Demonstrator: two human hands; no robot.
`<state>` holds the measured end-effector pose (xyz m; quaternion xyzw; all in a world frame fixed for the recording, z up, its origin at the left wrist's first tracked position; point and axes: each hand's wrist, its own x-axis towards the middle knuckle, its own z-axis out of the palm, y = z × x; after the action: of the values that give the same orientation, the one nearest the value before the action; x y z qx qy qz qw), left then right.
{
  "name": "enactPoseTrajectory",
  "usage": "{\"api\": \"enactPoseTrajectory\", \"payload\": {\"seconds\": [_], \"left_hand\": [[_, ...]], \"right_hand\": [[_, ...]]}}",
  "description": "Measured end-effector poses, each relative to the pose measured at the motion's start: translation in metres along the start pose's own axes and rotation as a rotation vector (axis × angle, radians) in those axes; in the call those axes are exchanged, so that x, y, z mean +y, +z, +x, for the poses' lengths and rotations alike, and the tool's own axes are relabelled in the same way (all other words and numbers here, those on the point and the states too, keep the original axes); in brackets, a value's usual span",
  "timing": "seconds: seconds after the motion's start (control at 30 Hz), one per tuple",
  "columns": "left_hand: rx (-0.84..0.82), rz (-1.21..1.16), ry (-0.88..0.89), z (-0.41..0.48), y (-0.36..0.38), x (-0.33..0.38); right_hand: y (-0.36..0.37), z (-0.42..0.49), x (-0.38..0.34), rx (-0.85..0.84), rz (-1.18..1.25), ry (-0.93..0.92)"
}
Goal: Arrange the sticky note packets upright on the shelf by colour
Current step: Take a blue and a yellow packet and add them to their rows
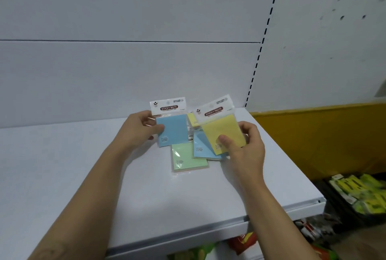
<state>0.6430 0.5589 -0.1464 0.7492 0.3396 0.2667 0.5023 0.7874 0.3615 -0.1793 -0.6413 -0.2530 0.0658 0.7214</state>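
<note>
1. While the left hand [140,128] pinches the blue packet [173,131] by its left edge, thumb on the front face, that packet is held nearly upright just above the white shelf [83,165]. Its header card is uppermost and its long axis runs up and down.
2. Lower and to the right, a green packet [189,157] lies flat on the shelf, its clear wrap glossy. Just beside it a second blue packet [203,148] also lies flat, partly covered by the packet held above it. A small yellow packet [191,119] shows behind, mostly hidden.
3. Further right, the right hand [249,149] clamps a yellow packet [224,130], thumb pressed on the front and fingers curled behind. It leans rightward, header card pointing up and away from the grip.
4. The back panel [125,71] lies straight beyond both held packets, so each hand probably only has to push forward and lower its own.
5. These are thin, square pads in slick film. Stood on edge, they will likely slide or topple unless leaned against something.
</note>
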Motion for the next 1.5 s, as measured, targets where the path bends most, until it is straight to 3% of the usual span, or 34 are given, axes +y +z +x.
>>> {"api": "enactPoseTrajectory", "payload": {"seconds": [0.13,0.3,0.4,0.73,1.1,1.5], "left_hand": [[-0.050,0.032,-0.006,-0.004,0.009,-0.001],[0.037,-0.062,-0.019,-0.003,0.014,-0.005],[0.089,-0.162,0.000,-0.003,0.018,-0.005],[0.186,0.023,0.128,-0.007,-0.014,0.010],[0.390,0.036,0.055,-0.048,-0.110,0.006],[0.700,0.115,0.023,-0.137,-0.246,0.012]], "right_hand": [[0.003,-0.003,-0.003,-0.005,-0.007,0.012],[0.002,0.000,0.004,-0.029,-0.458,-0.081],[0.000,-0.002,0.000,0.008,-0.591,-0.154],[0.010,0.005,-0.010,-0.017,-0.420,-0.042],[0.096,0.025,-0.059,-0.261,-0.356,-0.112],[0.222,-0.037,-0.109,-0.604,-0.193,-0.218]]}}
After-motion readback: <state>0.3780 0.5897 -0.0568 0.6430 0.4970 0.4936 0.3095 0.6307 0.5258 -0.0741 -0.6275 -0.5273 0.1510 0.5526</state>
